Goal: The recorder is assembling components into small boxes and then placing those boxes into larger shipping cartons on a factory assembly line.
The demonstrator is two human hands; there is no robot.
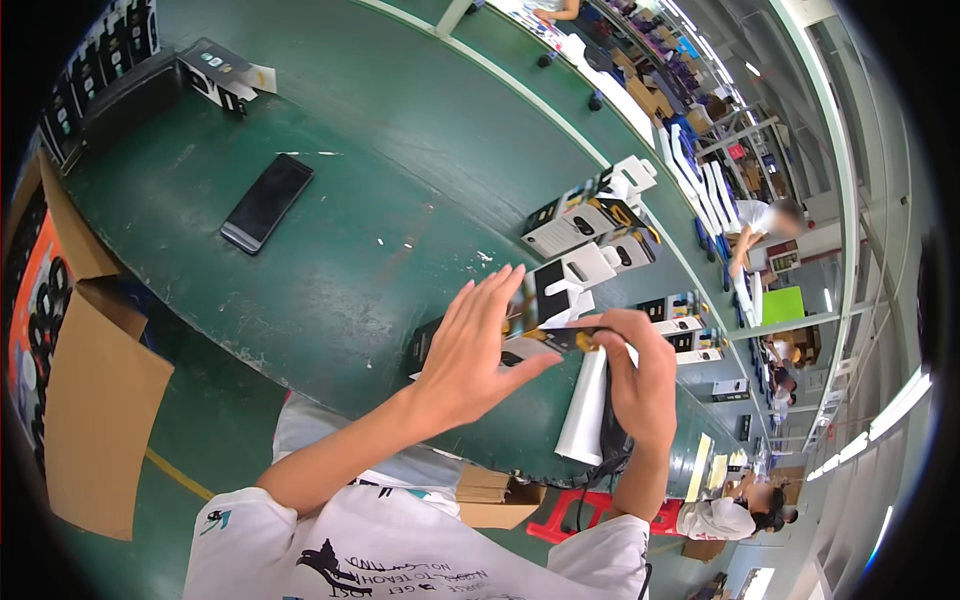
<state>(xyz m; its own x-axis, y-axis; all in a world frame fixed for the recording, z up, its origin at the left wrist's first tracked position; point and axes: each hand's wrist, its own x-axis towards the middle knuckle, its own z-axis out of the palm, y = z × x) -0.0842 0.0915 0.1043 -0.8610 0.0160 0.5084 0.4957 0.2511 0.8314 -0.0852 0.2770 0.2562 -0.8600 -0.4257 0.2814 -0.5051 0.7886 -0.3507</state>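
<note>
A small printed carton (552, 338), black with white and yellow parts, is between my hands above the green workbench (350, 290). My left hand (465, 345) is open, fingers stretched out flat along the carton's near left side. The thumb and fingers of my right hand (640, 375) pinch the carton's right edge. A raised white flap (588, 265) and a black panel show just behind my fingers; I cannot tell whether they belong to this carton. Partly hidden by my left hand, a dark box (422, 345) stands near the bench's front edge.
Upright cartons with lifted flaps (575, 225) stand beyond my hands. A phone (267, 203) lies to the left. Near my right wrist are a white tube-like piece (583, 410) and a black item. An open cardboard box (100, 400) sits left of the bench, a red stool (570, 515) below.
</note>
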